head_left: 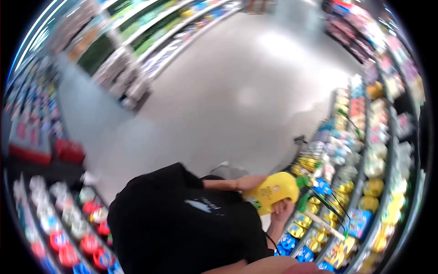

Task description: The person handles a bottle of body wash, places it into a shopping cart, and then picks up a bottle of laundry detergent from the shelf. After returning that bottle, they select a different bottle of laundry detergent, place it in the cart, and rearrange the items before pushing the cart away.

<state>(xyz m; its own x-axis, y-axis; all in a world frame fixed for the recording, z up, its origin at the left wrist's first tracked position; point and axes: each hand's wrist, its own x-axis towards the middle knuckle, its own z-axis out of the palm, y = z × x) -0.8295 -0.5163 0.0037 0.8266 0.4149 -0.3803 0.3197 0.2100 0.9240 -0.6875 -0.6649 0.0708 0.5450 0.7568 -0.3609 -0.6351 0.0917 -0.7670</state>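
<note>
A yellow rounded item (279,186) with small dark and green printing is held in front of my black shirt; its exact kind cannot be made out. My left hand (250,182) is closed on its near upper edge. Lower down, my right hand (283,209) grips the lower edge with bent fingers. Just beyond the item, green pieces (302,183) and a pale bar with green ends (325,223) show beside thin black wires. The torso in the black shirt (182,223) fills the lower middle.
Tiered shelves (367,182) with yellow, blue and white goods run along the right. More racks (68,228) with red and white goods stand lower left. A tall shelf (150,50) lines the upper left. Between them lies a shiny grey floor (237,100).
</note>
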